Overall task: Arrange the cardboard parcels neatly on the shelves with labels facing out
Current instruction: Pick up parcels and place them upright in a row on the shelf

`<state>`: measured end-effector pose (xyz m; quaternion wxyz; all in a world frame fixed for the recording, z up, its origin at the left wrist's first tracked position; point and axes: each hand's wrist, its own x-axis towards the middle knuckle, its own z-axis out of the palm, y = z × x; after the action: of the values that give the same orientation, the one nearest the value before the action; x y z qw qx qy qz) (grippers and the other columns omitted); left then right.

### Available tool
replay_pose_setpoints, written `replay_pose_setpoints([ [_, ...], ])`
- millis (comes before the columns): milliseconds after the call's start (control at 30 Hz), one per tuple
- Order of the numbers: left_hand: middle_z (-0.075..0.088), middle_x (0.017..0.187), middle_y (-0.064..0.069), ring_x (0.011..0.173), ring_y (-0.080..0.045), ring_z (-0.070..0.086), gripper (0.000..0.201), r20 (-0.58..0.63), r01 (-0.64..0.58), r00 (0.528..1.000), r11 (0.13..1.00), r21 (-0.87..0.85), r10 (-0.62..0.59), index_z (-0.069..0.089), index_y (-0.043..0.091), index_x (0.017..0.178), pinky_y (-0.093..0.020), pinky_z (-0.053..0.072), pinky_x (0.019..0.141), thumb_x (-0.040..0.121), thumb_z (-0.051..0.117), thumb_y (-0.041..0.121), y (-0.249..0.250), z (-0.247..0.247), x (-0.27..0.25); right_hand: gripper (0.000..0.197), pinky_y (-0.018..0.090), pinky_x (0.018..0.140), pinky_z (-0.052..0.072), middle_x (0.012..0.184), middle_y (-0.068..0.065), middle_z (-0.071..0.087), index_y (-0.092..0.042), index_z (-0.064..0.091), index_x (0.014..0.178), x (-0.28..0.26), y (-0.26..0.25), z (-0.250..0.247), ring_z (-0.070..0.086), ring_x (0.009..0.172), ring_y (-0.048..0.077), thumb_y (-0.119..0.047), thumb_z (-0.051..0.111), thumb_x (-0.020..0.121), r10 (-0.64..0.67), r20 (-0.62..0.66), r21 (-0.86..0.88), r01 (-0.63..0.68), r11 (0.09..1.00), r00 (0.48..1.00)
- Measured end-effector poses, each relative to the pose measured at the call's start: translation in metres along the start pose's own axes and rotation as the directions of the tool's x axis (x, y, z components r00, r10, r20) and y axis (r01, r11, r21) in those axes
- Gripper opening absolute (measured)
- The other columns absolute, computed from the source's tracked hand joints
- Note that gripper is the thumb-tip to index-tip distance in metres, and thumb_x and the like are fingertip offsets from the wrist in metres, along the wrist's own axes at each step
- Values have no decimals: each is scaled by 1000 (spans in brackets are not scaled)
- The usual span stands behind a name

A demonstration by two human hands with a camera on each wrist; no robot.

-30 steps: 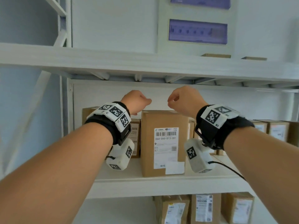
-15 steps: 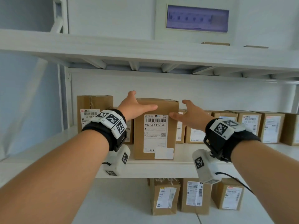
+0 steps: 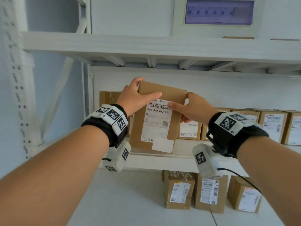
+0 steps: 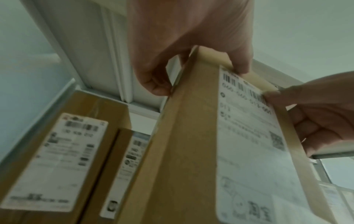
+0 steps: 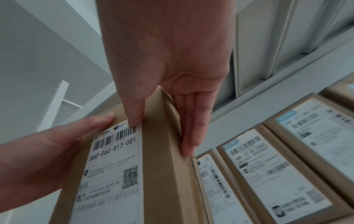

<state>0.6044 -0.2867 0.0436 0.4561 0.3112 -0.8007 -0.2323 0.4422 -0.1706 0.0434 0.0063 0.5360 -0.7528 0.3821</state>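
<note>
The tall cardboard parcel (image 3: 158, 118) stands on the middle shelf (image 3: 162, 159), tilted, its label (image 3: 157, 121) facing out. The left hand (image 3: 135, 97) clamps its upper left corner — thumb across the front, fingers (image 4: 157, 86) curled behind. The right hand (image 3: 193, 108) pinches the upper right edge — thumb on the barcode, straight fingers (image 5: 191, 136) along the side, between it and the neighbouring parcels (image 3: 189, 129).
</note>
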Motion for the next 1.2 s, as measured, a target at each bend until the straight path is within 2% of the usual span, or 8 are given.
replay_pose_setpoints([
  [233, 49, 134, 3, 113, -13, 48, 80, -141, 54, 989, 992, 110, -39, 46, 35, 129, -30, 40, 88, 61, 66, 74, -32, -79, -13, 66, 32, 65, 62, 82, 1, 71, -14, 44, 127, 6, -62, 51, 73, 65, 15, -56, 64, 80, -117, 86, 134, 105, 985, 989],
  [367, 61, 107, 11, 97, -9, 61, 76, -194, 109, 978, 983, 145, -79, 46, 32, 124, -28, 49, 78, 63, 70, 69, -57, -125, -22, 59, 31, 66, 62, 84, 4, 72, -13, 47, 121, 14, -100, 86, 74, 66, 16, -54, 64, 82, -192, 147, 200, 161, 967, 970],
  [567, 55, 122, 3, 107, -20, 58, 87, -246, 237, 954, 937, 257, -174, 43, 34, 125, -42, 51, 92, 51, 77, 65, -104, -177, -25, 58, 33, 70, 62, 88, 9, 74, -7, 41, 137, 36, -144, 144, 74, 72, 18, -35, 62, 90, -292, 239, 277, 223, 935, 926],
  [767, 50, 118, -1, 97, -18, 57, 80, -231, 276, 954, 866, 417, -193, 48, 28, 116, -36, 53, 82, 49, 91, 42, -140, -196, -9, 50, 30, 72, 61, 94, 9, 74, -10, 45, 137, 59, -159, 183, 74, 74, 15, -24, 62, 91, -313, 272, 316, 223, 922, 910],
  [867, 45, 129, -1, 116, -22, 48, 86, -168, 209, 976, 789, 578, -136, 49, 29, 126, -42, 47, 97, 50, 90, 36, -147, -194, 3, 28, 31, 73, 61, 85, 6, 74, -10, 62, 116, 71, -164, 181, 74, 72, 14, -24, 62, 91, -341, 224, 277, 276, 921, 913],
  [1000, 44, 138, 5, 131, -20, 37, 95, -78, 102, 995, 712, 695, -67, 44, 36, 135, -50, 31, 110, 50, 87, 42, -149, -186, 21, 17, 36, 81, 57, 91, -3, 72, -19, 73, 92, 94, -164, 175, 69, 84, 15, -24, 57, 88, -382, -79, 112, 389, 914, 921],
  [1067, 47, 135, 7, 130, -20, 37, 90, -32, 77, 996, 679, 730, -78, 45, 38, 133, -55, 26, 111, 52, 85, 44, -151, -183, 29, 20, 35, 85, 54, 102, -5, 70, -24, 71, 97, 103, -161, 173, 64, 93, 15, -25, 53, 88, -402, -135, -29, 402, 915, 906],
  [1200, 54, 127, 7, 128, -21, 40, 86, 2, 79, 993, 664, 744, -121, 45, 37, 135, -56, 23, 111, 59, 85, 31, -160, -181, 46, 40, 40, 102, 42, 130, 1, 59, -24, 58, 127, 121, -149, 176, 51, 121, 22, -23, 52, 87, -421, -6, -264, 404, 876, 907],
])
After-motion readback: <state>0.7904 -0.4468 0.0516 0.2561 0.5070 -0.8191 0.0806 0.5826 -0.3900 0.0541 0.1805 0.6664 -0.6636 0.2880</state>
